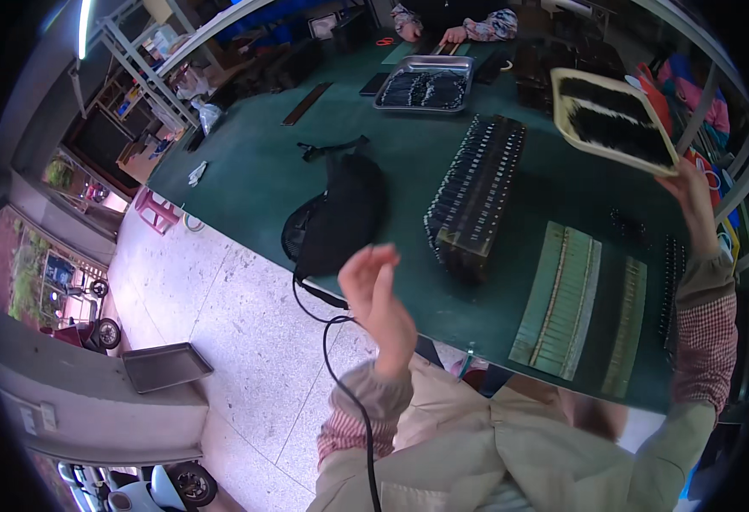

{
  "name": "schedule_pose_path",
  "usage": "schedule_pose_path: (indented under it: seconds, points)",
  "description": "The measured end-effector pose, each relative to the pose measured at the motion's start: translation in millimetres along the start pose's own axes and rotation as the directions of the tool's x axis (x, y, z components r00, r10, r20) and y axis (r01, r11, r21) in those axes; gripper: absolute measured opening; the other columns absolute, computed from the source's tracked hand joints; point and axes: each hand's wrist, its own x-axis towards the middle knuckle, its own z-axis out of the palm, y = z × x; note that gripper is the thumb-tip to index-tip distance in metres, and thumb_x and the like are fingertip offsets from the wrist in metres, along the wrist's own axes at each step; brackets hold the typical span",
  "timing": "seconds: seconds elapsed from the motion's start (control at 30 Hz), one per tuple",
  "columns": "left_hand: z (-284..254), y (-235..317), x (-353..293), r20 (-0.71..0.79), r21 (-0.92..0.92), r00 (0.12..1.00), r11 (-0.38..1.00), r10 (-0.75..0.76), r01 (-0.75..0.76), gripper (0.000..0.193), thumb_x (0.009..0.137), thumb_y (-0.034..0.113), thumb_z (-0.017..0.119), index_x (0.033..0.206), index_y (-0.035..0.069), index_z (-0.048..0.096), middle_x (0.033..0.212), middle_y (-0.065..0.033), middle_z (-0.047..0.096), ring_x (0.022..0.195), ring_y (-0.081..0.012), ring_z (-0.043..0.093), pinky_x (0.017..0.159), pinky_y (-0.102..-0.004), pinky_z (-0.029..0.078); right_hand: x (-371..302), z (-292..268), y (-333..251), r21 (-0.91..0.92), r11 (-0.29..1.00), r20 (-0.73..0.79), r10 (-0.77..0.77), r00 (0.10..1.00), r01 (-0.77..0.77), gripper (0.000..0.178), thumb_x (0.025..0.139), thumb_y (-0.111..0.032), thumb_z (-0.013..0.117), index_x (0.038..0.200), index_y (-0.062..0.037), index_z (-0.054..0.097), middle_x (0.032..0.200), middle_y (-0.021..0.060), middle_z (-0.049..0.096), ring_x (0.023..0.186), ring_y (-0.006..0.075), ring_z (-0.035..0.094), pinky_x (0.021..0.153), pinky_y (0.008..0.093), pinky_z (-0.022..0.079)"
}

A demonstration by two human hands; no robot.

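My right hand [690,198] grips the near right corner of a cream tray [562,128], which is tilted at the table's right side. Two rows of black, bristle-like strands [617,136] lie in the tray. My left hand [380,299] is raised near the table's front edge, fingers loosely extended and nothing held. Beyond it a black bag [344,213] with straps lies on the table. Between my hands stands a long stack of dark strips [481,188] with rows of small pale pieces. Nearer the right are a pale green board with thin rods [553,299] and a narrower board [626,328].
The green table [246,188] bears a metal tray [378,101] of dark parts and a brown strip [308,104]. Across it, another person's hands [451,36] work near red scissors [384,41]. A black cable [332,363] runs past my left arm. A red stool [157,213] stands left.
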Motion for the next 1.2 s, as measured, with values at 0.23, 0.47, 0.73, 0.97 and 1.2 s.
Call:
schedule_pose_path:
  seconds: [0.23,0.47,0.73,0.97,1.2]
  points:
    - [82,1,75,0.288,-0.386,0.938,0.872,-0.195,0.300,0.036,0.092,0.018,0.052,0.119,-0.003,0.040,0.117,-0.0183,0.051,0.109,-0.0261,0.052,0.097,-0.0355,0.040,-36,231,-25,0.266,0.964,0.310,-0.093,0.946,0.008,0.026,0.088,-0.008,0.044,0.103,0.0114,0.052,0.098,0.0213,0.058,0.096,0.0284,0.059,0.088,0.0389,0.051]
    - [56,1,135,0.099,-0.520,0.986,0.838,-0.134,0.166,0.029,0.089,0.012,0.052,0.114,0.000,0.043,0.109,-0.0121,0.053,0.102,-0.0225,0.055,0.091,-0.0352,0.045,-53,376,-5,0.291,0.948,0.511,-0.039,0.859,-0.130,0.025,0.089,-0.008,0.043,0.106,0.0090,0.052,0.102,0.0158,0.059,0.097,0.0239,0.059,0.090,0.0387,0.049]
    - [-15,-32,194,-0.120,-0.441,0.991,0.898,-0.066,0.006,0.019,0.084,0.003,0.044,0.101,-0.005,0.048,0.104,-0.0164,0.054,0.098,-0.0304,0.056,0.088,-0.0472,0.049,-34,374,-25,0.121,0.989,0.618,-0.009,0.786,-0.084,0.039,0.091,-0.023,0.052,0.121,0.0007,0.045,0.114,0.0123,0.054,0.104,0.0211,0.056,0.090,0.0368,0.047]
    - [-112,-85,268,-0.278,-0.392,0.960,0.916,-0.032,-0.083,0.024,0.080,-0.001,0.044,0.103,-0.007,0.046,0.105,-0.0181,0.052,0.098,-0.0313,0.056,0.086,-0.0477,0.050,-17,219,-50,-0.089,0.964,0.503,-0.173,0.847,0.249,0.049,0.092,-0.027,0.049,0.133,-0.0024,0.038,0.126,0.0134,0.050,0.111,0.0192,0.052,0.096,0.0325,0.042]
    - [-145,-107,309,-0.389,-0.338,0.920,0.937,-0.059,-0.083,0.029,0.081,-0.001,0.040,0.109,-0.009,0.042,0.112,-0.0231,0.050,0.108,-0.0381,0.049,0.096,-0.0531,0.041,41,-70,-8,-0.117,0.974,0.103,-0.182,0.978,0.193,0.053,0.091,-0.029,0.050,0.137,-0.0057,0.036,0.132,0.0110,0.048,0.115,0.0164,0.050,0.101,0.0294,0.036]
